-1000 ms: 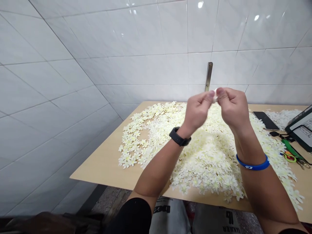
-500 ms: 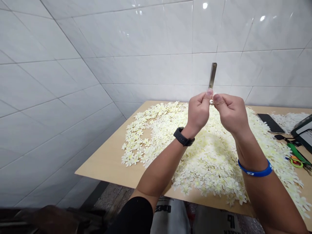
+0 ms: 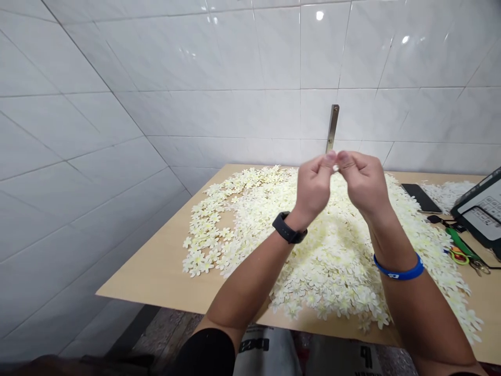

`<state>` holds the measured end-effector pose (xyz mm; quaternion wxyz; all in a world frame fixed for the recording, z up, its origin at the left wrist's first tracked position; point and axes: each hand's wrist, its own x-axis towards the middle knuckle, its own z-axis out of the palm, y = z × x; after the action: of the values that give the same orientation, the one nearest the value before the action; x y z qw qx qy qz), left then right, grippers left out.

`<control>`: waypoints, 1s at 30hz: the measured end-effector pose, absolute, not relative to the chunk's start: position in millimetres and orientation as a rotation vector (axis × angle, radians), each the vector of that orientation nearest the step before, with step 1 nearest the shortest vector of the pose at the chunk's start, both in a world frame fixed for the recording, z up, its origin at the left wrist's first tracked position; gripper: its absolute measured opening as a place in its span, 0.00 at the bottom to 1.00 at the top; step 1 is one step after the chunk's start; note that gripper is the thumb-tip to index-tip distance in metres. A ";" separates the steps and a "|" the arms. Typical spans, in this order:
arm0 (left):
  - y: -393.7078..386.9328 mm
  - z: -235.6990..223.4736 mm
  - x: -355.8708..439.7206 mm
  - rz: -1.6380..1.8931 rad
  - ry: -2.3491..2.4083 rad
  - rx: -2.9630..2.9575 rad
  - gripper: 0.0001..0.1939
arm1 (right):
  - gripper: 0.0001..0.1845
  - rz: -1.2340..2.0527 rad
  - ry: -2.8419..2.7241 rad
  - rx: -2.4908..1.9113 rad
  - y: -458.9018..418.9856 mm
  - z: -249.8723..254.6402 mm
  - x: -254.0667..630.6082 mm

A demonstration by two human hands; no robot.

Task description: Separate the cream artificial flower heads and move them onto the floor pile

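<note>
My left hand [image 3: 313,185] and my right hand [image 3: 366,183] are raised over the flower pile, thumbs and fingertips pinched almost together. A small white piece [image 3: 335,168] shows just under the thumbs; most of it is hidden by the fingers, so its kind is unclear. Below both hands spreads a heap of white artificial flowers [image 3: 332,266] with pale yellow centres. More flowers lie in a looser band [image 3: 203,235] to the left.
The tan tabletop [image 3: 156,271] meets a tiled wall, where a metal strip [image 3: 332,125] is fixed. At right lie a black phone [image 3: 420,198], small white pieces [image 3: 450,193], a dark box [image 3: 481,209], a green-handled tool [image 3: 462,243] and keys [image 3: 480,267].
Both hands stay pinched, and their fingertips have come closer together. The white piece between them has shifted and shows less than before. The view has swung slightly.
</note>
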<state>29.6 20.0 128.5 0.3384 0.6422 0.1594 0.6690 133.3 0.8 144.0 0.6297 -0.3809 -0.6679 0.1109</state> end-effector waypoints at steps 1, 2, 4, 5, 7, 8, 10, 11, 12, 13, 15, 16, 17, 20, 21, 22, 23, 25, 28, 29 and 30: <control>20.5 128.0 29.4 1.737 0.413 1.689 0.31 | 0.33 0.247 -1.497 -0.877 1.0 144.0 133.4; 21.2 127.5 29.2 1.732 0.416 1.700 0.31 | 0.33 0.243 -1.476 -0.881 1.4 143.9 133.6; 23.8 126.2 29.0 1.753 0.430 1.681 0.32 | 0.33 0.261 -1.516 -0.883 2.5 143.4 134.2; 25.2 125.6 29.3 1.759 0.431 1.669 0.32 | 0.33 0.273 -1.544 -0.883 3.1 143.1 134.7; 27.4 124.6 30.7 1.728 0.421 1.678 0.32 | 0.33 0.271 -1.523 -0.877 4.3 142.8 136.1; 27.8 124.2 31.7 1.701 0.417 1.693 0.31 | 0.33 0.259 -1.475 -0.870 4.7 142.8 137.0; 27.2 123.9 34.1 1.672 0.421 1.713 0.31 | 0.33 0.263 -1.444 -0.853 5.3 142.9 139.1; 26.4 123.9 35.2 1.678 0.431 1.709 0.31 | 0.33 0.282 -1.475 -0.847 5.6 142.9 140.3; 25.4 124.0 36.0 1.687 0.437 1.704 0.32 | 0.34 0.304 -1.510 -0.846 6.1 142.8 141.7; 24.7 124.2 36.4 1.685 0.438 1.708 0.32 | 0.34 0.323 -1.529 -0.851 7.0 142.7 143.2; 24.8 125.2 35.3 1.635 0.431 1.741 0.32 | 0.35 0.344 -1.488 -0.861 10.2 142.0 146.7; 26.3 125.9 33.7 1.598 0.427 1.759 0.32 | 0.35 0.364 -1.450 -0.855 12.6 141.6 148.9; 28.8 126.8 31.3 1.557 0.424 1.776 0.32 | 0.35 0.404 -1.426 -0.837 15.4 141.1 151.3; 40.6 128.5 21.9 1.465 0.441 1.801 0.30 | 0.33 0.642 -1.416 -0.740 23.7 137.9 160.0; 44.6 128.1 19.3 1.452 0.456 1.801 0.28 | 0.33 0.737 -1.406 -0.714 25.8 135.8 163.2; 48.0 127.2 17.6 1.443 0.473 1.804 0.24 | 0.32 0.827 -1.390 -0.698 27.4 133.0 166.4; 50.5 125.6 16.9 1.435 0.492 1.813 0.20 | 0.31 0.907 -1.369 -0.691 28.3 129.4 169.5; 52.9 121.3 18.9 1.414 0.522 1.851 0.12 | 0.30 1.039 -1.327 -0.688 28.6 120.5 175.2; 53.3 113.0 27.4 1.385 0.576 1.872 0.08 | 0.29 1.169 -1.261 -0.725 27.3 104.9 181.8; 53.8 109.7 30.9 1.377 0.598 1.845 0.08 | 0.28 1.187 -1.236 -0.754 27.0 99.5 183.5; 54.6 106.0 34.2 1.363 0.619 1.807 0.07 | 0.27 1.191 -1.211 -0.789 26.8 93.9 184.9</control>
<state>34.2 54.6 106.0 0.3872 0.7101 0.2431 0.5355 184.9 26.8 93.9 0.5925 -0.3393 -0.5210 0.5122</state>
